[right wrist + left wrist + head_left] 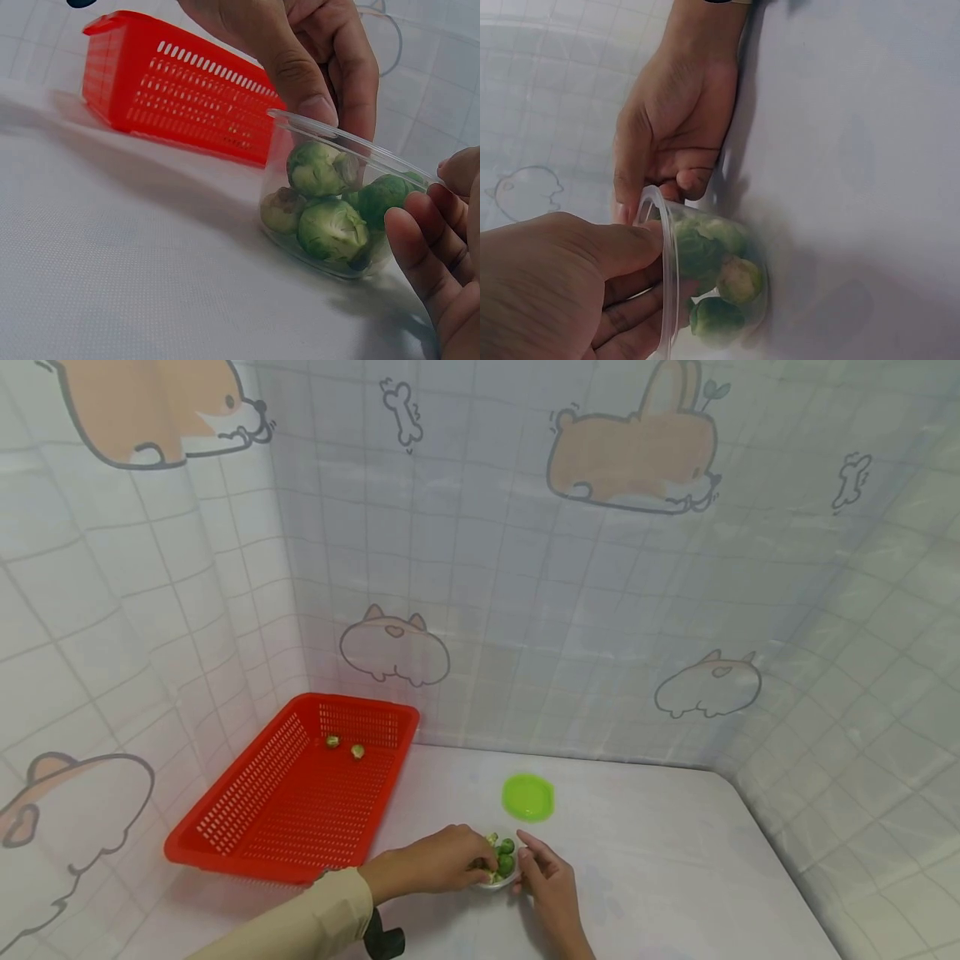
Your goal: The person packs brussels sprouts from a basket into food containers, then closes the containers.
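Note:
A small clear plastic container with a rim stands on the table, holding several green Brussels sprouts. My left hand reaches over its left side, fingers bent down inside among the sprouts and thumb at the rim. Whether those fingers pinch a sprout is hidden. On the opposite side, my right hand holds the container, its fingers curved along the outer wall and its upper digits at the rim. Beyond the container lies a bright green lid, flat on the table.
A red perforated plastic basket stands at the left; two Brussels sprouts lie at its far end. The white table ends against a curtain printed with cartoon dogs, which hangs at the back and both sides.

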`<state>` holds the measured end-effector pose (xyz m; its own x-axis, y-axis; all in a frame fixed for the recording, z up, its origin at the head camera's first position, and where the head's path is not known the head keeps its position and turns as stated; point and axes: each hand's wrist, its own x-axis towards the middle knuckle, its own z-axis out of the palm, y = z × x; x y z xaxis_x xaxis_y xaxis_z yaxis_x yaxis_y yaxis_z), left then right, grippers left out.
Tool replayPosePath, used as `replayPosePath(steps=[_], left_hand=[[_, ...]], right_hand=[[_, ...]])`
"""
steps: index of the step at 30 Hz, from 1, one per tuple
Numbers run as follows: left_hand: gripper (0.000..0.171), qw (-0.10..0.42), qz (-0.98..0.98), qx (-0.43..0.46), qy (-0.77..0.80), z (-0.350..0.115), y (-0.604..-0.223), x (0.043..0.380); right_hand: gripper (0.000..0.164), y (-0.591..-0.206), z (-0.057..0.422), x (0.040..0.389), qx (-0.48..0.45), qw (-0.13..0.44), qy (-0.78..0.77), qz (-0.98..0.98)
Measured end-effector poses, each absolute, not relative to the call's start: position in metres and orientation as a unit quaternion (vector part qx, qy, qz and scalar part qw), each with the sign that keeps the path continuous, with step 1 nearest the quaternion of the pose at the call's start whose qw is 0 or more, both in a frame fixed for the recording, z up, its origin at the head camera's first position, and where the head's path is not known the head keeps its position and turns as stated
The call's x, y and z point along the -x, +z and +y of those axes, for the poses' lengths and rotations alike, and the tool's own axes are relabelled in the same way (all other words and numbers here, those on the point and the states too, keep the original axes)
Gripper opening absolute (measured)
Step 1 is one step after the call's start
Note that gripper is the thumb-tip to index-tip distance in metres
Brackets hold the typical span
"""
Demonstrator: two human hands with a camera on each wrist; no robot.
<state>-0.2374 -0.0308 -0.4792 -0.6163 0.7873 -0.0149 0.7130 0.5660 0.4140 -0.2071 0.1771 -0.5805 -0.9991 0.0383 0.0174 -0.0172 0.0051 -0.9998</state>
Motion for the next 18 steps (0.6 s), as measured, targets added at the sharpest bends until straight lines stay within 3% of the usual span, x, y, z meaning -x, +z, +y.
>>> replayPosePath(steps=[18], left_hand=[[0.015, 0.085, 0.866, -0.414, 0.266, -0.056, -0.470, 0.248]], right_hand=[[0.042, -0.582, 0.177, 0.209, 0.008, 0.022, 0.708, -0.705]])
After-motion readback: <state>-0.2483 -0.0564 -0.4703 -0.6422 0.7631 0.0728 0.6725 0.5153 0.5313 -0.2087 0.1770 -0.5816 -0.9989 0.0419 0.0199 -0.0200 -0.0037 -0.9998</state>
